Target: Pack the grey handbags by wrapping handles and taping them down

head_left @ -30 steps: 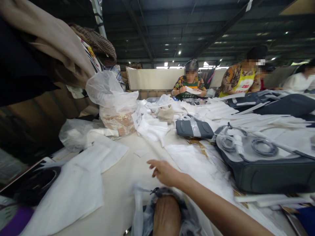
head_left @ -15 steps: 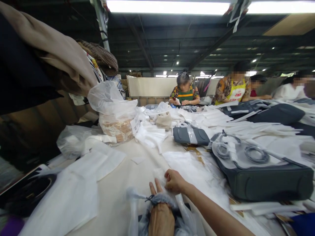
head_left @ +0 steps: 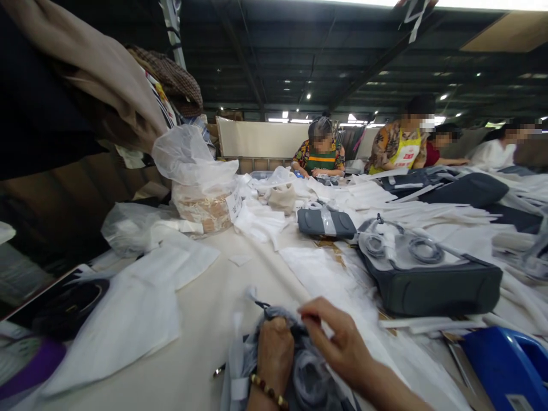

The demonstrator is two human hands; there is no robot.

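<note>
A grey bag (head_left: pixel 263 337) with plastic-wrapped handles stands at the near edge of the table, directly before me. My left hand (head_left: pixel 274 348), with a beaded bracelet on its wrist, reaches down into the bag's gathered opening; its fingers are hidden. At the right rim of the opening is my right hand (head_left: pixel 336 337), thumb and forefinger curled with their tips close together. What is between those tips, if anything, is too small to make out. A wrapped coil (head_left: pixel 309 377) lies against the bag, below my right hand.
A large dark bag (head_left: pixel 440 288) and a smaller taped grey case (head_left: pixel 326 222) lie to the right among white sheets. A blue plastic container (head_left: pixel 505 365) is at the near right. At left are white sheets (head_left: pixel 124 319) and a plastic-wrapped bundle (head_left: pixel 205 211). Co-workers sit beyond.
My left hand has sunk deeper into the bag, its fingers now out of sight. My right hand has shifted right, to the bag's rim. The view has tilted down slightly.
</note>
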